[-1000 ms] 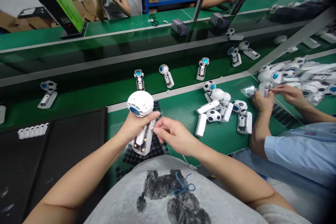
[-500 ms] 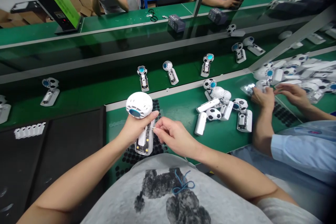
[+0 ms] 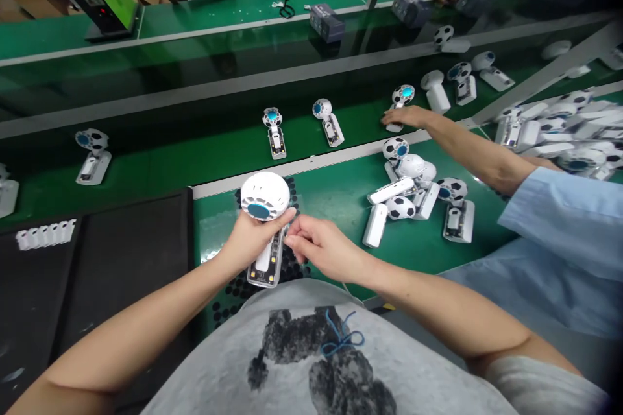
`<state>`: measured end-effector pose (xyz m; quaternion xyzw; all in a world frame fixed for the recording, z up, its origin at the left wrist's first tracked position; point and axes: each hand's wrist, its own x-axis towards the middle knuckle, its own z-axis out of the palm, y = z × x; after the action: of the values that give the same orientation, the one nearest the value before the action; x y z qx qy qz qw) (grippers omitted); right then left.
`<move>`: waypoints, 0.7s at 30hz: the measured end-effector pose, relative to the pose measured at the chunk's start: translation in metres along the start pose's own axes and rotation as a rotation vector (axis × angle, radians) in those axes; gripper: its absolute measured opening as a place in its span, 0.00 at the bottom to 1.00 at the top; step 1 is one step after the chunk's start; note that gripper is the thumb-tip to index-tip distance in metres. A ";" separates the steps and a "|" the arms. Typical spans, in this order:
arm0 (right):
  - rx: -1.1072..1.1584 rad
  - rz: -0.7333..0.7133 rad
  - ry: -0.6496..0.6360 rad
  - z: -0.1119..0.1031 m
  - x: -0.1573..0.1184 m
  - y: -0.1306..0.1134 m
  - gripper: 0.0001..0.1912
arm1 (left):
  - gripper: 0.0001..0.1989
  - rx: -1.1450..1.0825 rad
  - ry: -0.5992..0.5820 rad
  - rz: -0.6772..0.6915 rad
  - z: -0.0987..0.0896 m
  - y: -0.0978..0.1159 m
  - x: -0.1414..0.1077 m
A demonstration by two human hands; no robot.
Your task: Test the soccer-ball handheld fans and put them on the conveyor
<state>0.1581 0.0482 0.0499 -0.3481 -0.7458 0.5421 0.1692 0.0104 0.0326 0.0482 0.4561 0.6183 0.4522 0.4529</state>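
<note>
A white handheld fan [image 3: 265, 196], with a round vented head, blue centre and clear-covered handle showing a circuit board, is in my left hand [image 3: 250, 237]. My fingers wrap its neck, with the thumb across the front just below the head. My right hand [image 3: 324, 248] is closed in a pinch at the right edge of the handle. Whatever its fingertips hold is too small or hidden to make out. Beneath the fan, several black round pads [image 3: 233, 298] lie on the green bench.
Right of my hands lies a pile of fans [image 3: 402, 188]. More fans, such as one [image 3: 276, 133], lie along the green strip ahead. A co-worker's hand [image 3: 406, 117] reaches to one there. At left is a black tray [image 3: 136, 259] with small white parts [image 3: 46, 235].
The co-worker on the right has reached forward to a fan on the strip. A person across has stretched a hand to the dark boxes. My hands keep nearly the same pose; my view has shifted slightly.
</note>
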 end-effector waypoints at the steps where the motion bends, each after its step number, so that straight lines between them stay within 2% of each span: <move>1: -0.005 -0.002 -0.004 0.000 0.001 0.001 0.07 | 0.17 0.003 -0.007 -0.002 0.001 -0.001 0.000; 5: -0.047 -0.031 0.032 0.000 0.001 0.004 0.08 | 0.15 -0.003 -0.046 -0.017 0.001 -0.003 0.000; 12: 0.024 0.043 -0.047 -0.001 0.012 0.006 0.06 | 0.17 -0.119 -0.098 -0.142 0.002 -0.017 0.008; 15: -0.005 0.071 -0.064 -0.004 0.023 0.014 0.07 | 0.16 -0.087 -0.148 -0.161 -0.002 -0.023 0.022; 16: -0.010 0.088 -0.064 -0.008 0.026 0.017 0.07 | 0.17 -0.046 -0.126 -0.150 -0.009 -0.026 0.032; 18: -0.001 0.144 -0.042 -0.019 0.029 0.027 0.08 | 0.18 0.052 0.031 -0.118 -0.032 -0.032 0.060; 21: 0.043 0.209 0.079 -0.036 0.029 0.047 0.08 | 0.18 0.110 0.434 -0.028 -0.085 -0.047 0.119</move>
<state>0.1763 0.1012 0.0150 -0.4413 -0.6863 0.5587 0.1485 -0.1000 0.1279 0.0003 0.3635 0.7313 0.4990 0.2901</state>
